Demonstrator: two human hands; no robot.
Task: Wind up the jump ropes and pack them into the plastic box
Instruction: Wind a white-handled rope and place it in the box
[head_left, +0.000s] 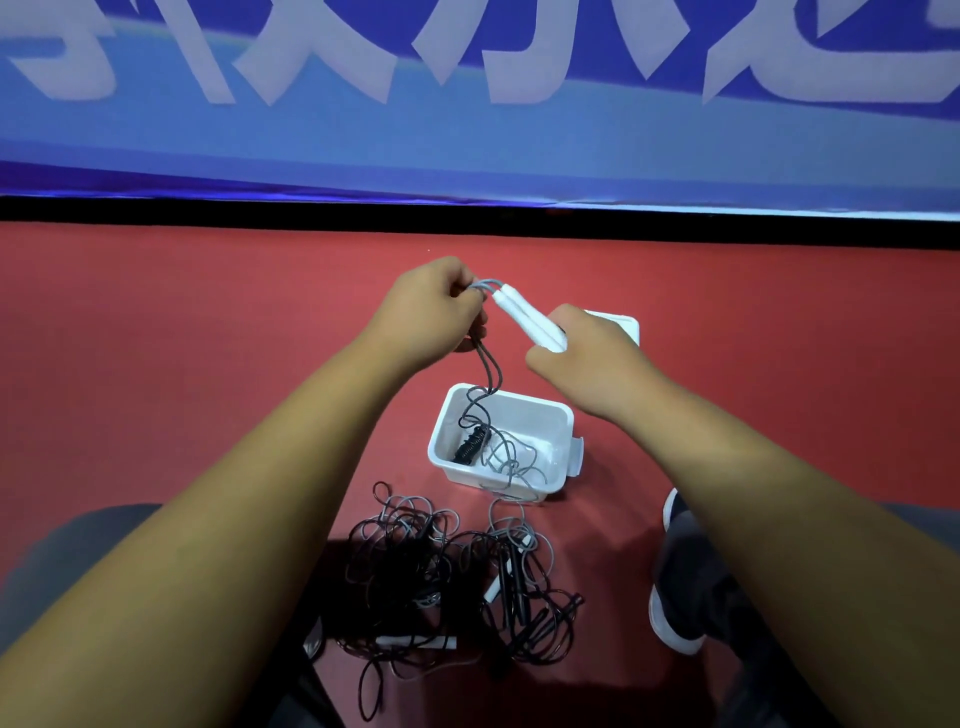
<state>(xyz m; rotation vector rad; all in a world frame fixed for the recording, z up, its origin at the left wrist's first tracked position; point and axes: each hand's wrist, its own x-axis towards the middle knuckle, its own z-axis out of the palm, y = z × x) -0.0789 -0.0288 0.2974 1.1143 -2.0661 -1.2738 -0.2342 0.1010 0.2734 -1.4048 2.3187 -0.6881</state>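
— Left hand (423, 312) pinches the grey cord (488, 379) just where it leaves the white handles (524, 317). Right hand (582, 358) is curled round the handles' other end. We log both as clamped on one jump rope.
— Axis?
— Handles lie side by side, long axis running from the right hand up and away to the left hand. Below the left hand the cord hangs into the plastic box (540, 421), beside a wound black rope (470, 444), then appears to spill over the near rim onto the floor (208, 364).
— Which hand winds?
— We judge the left: it is nearer the slack, which lies below it and toward us. The tangled pile (447, 577) on the floor is not yet wound.
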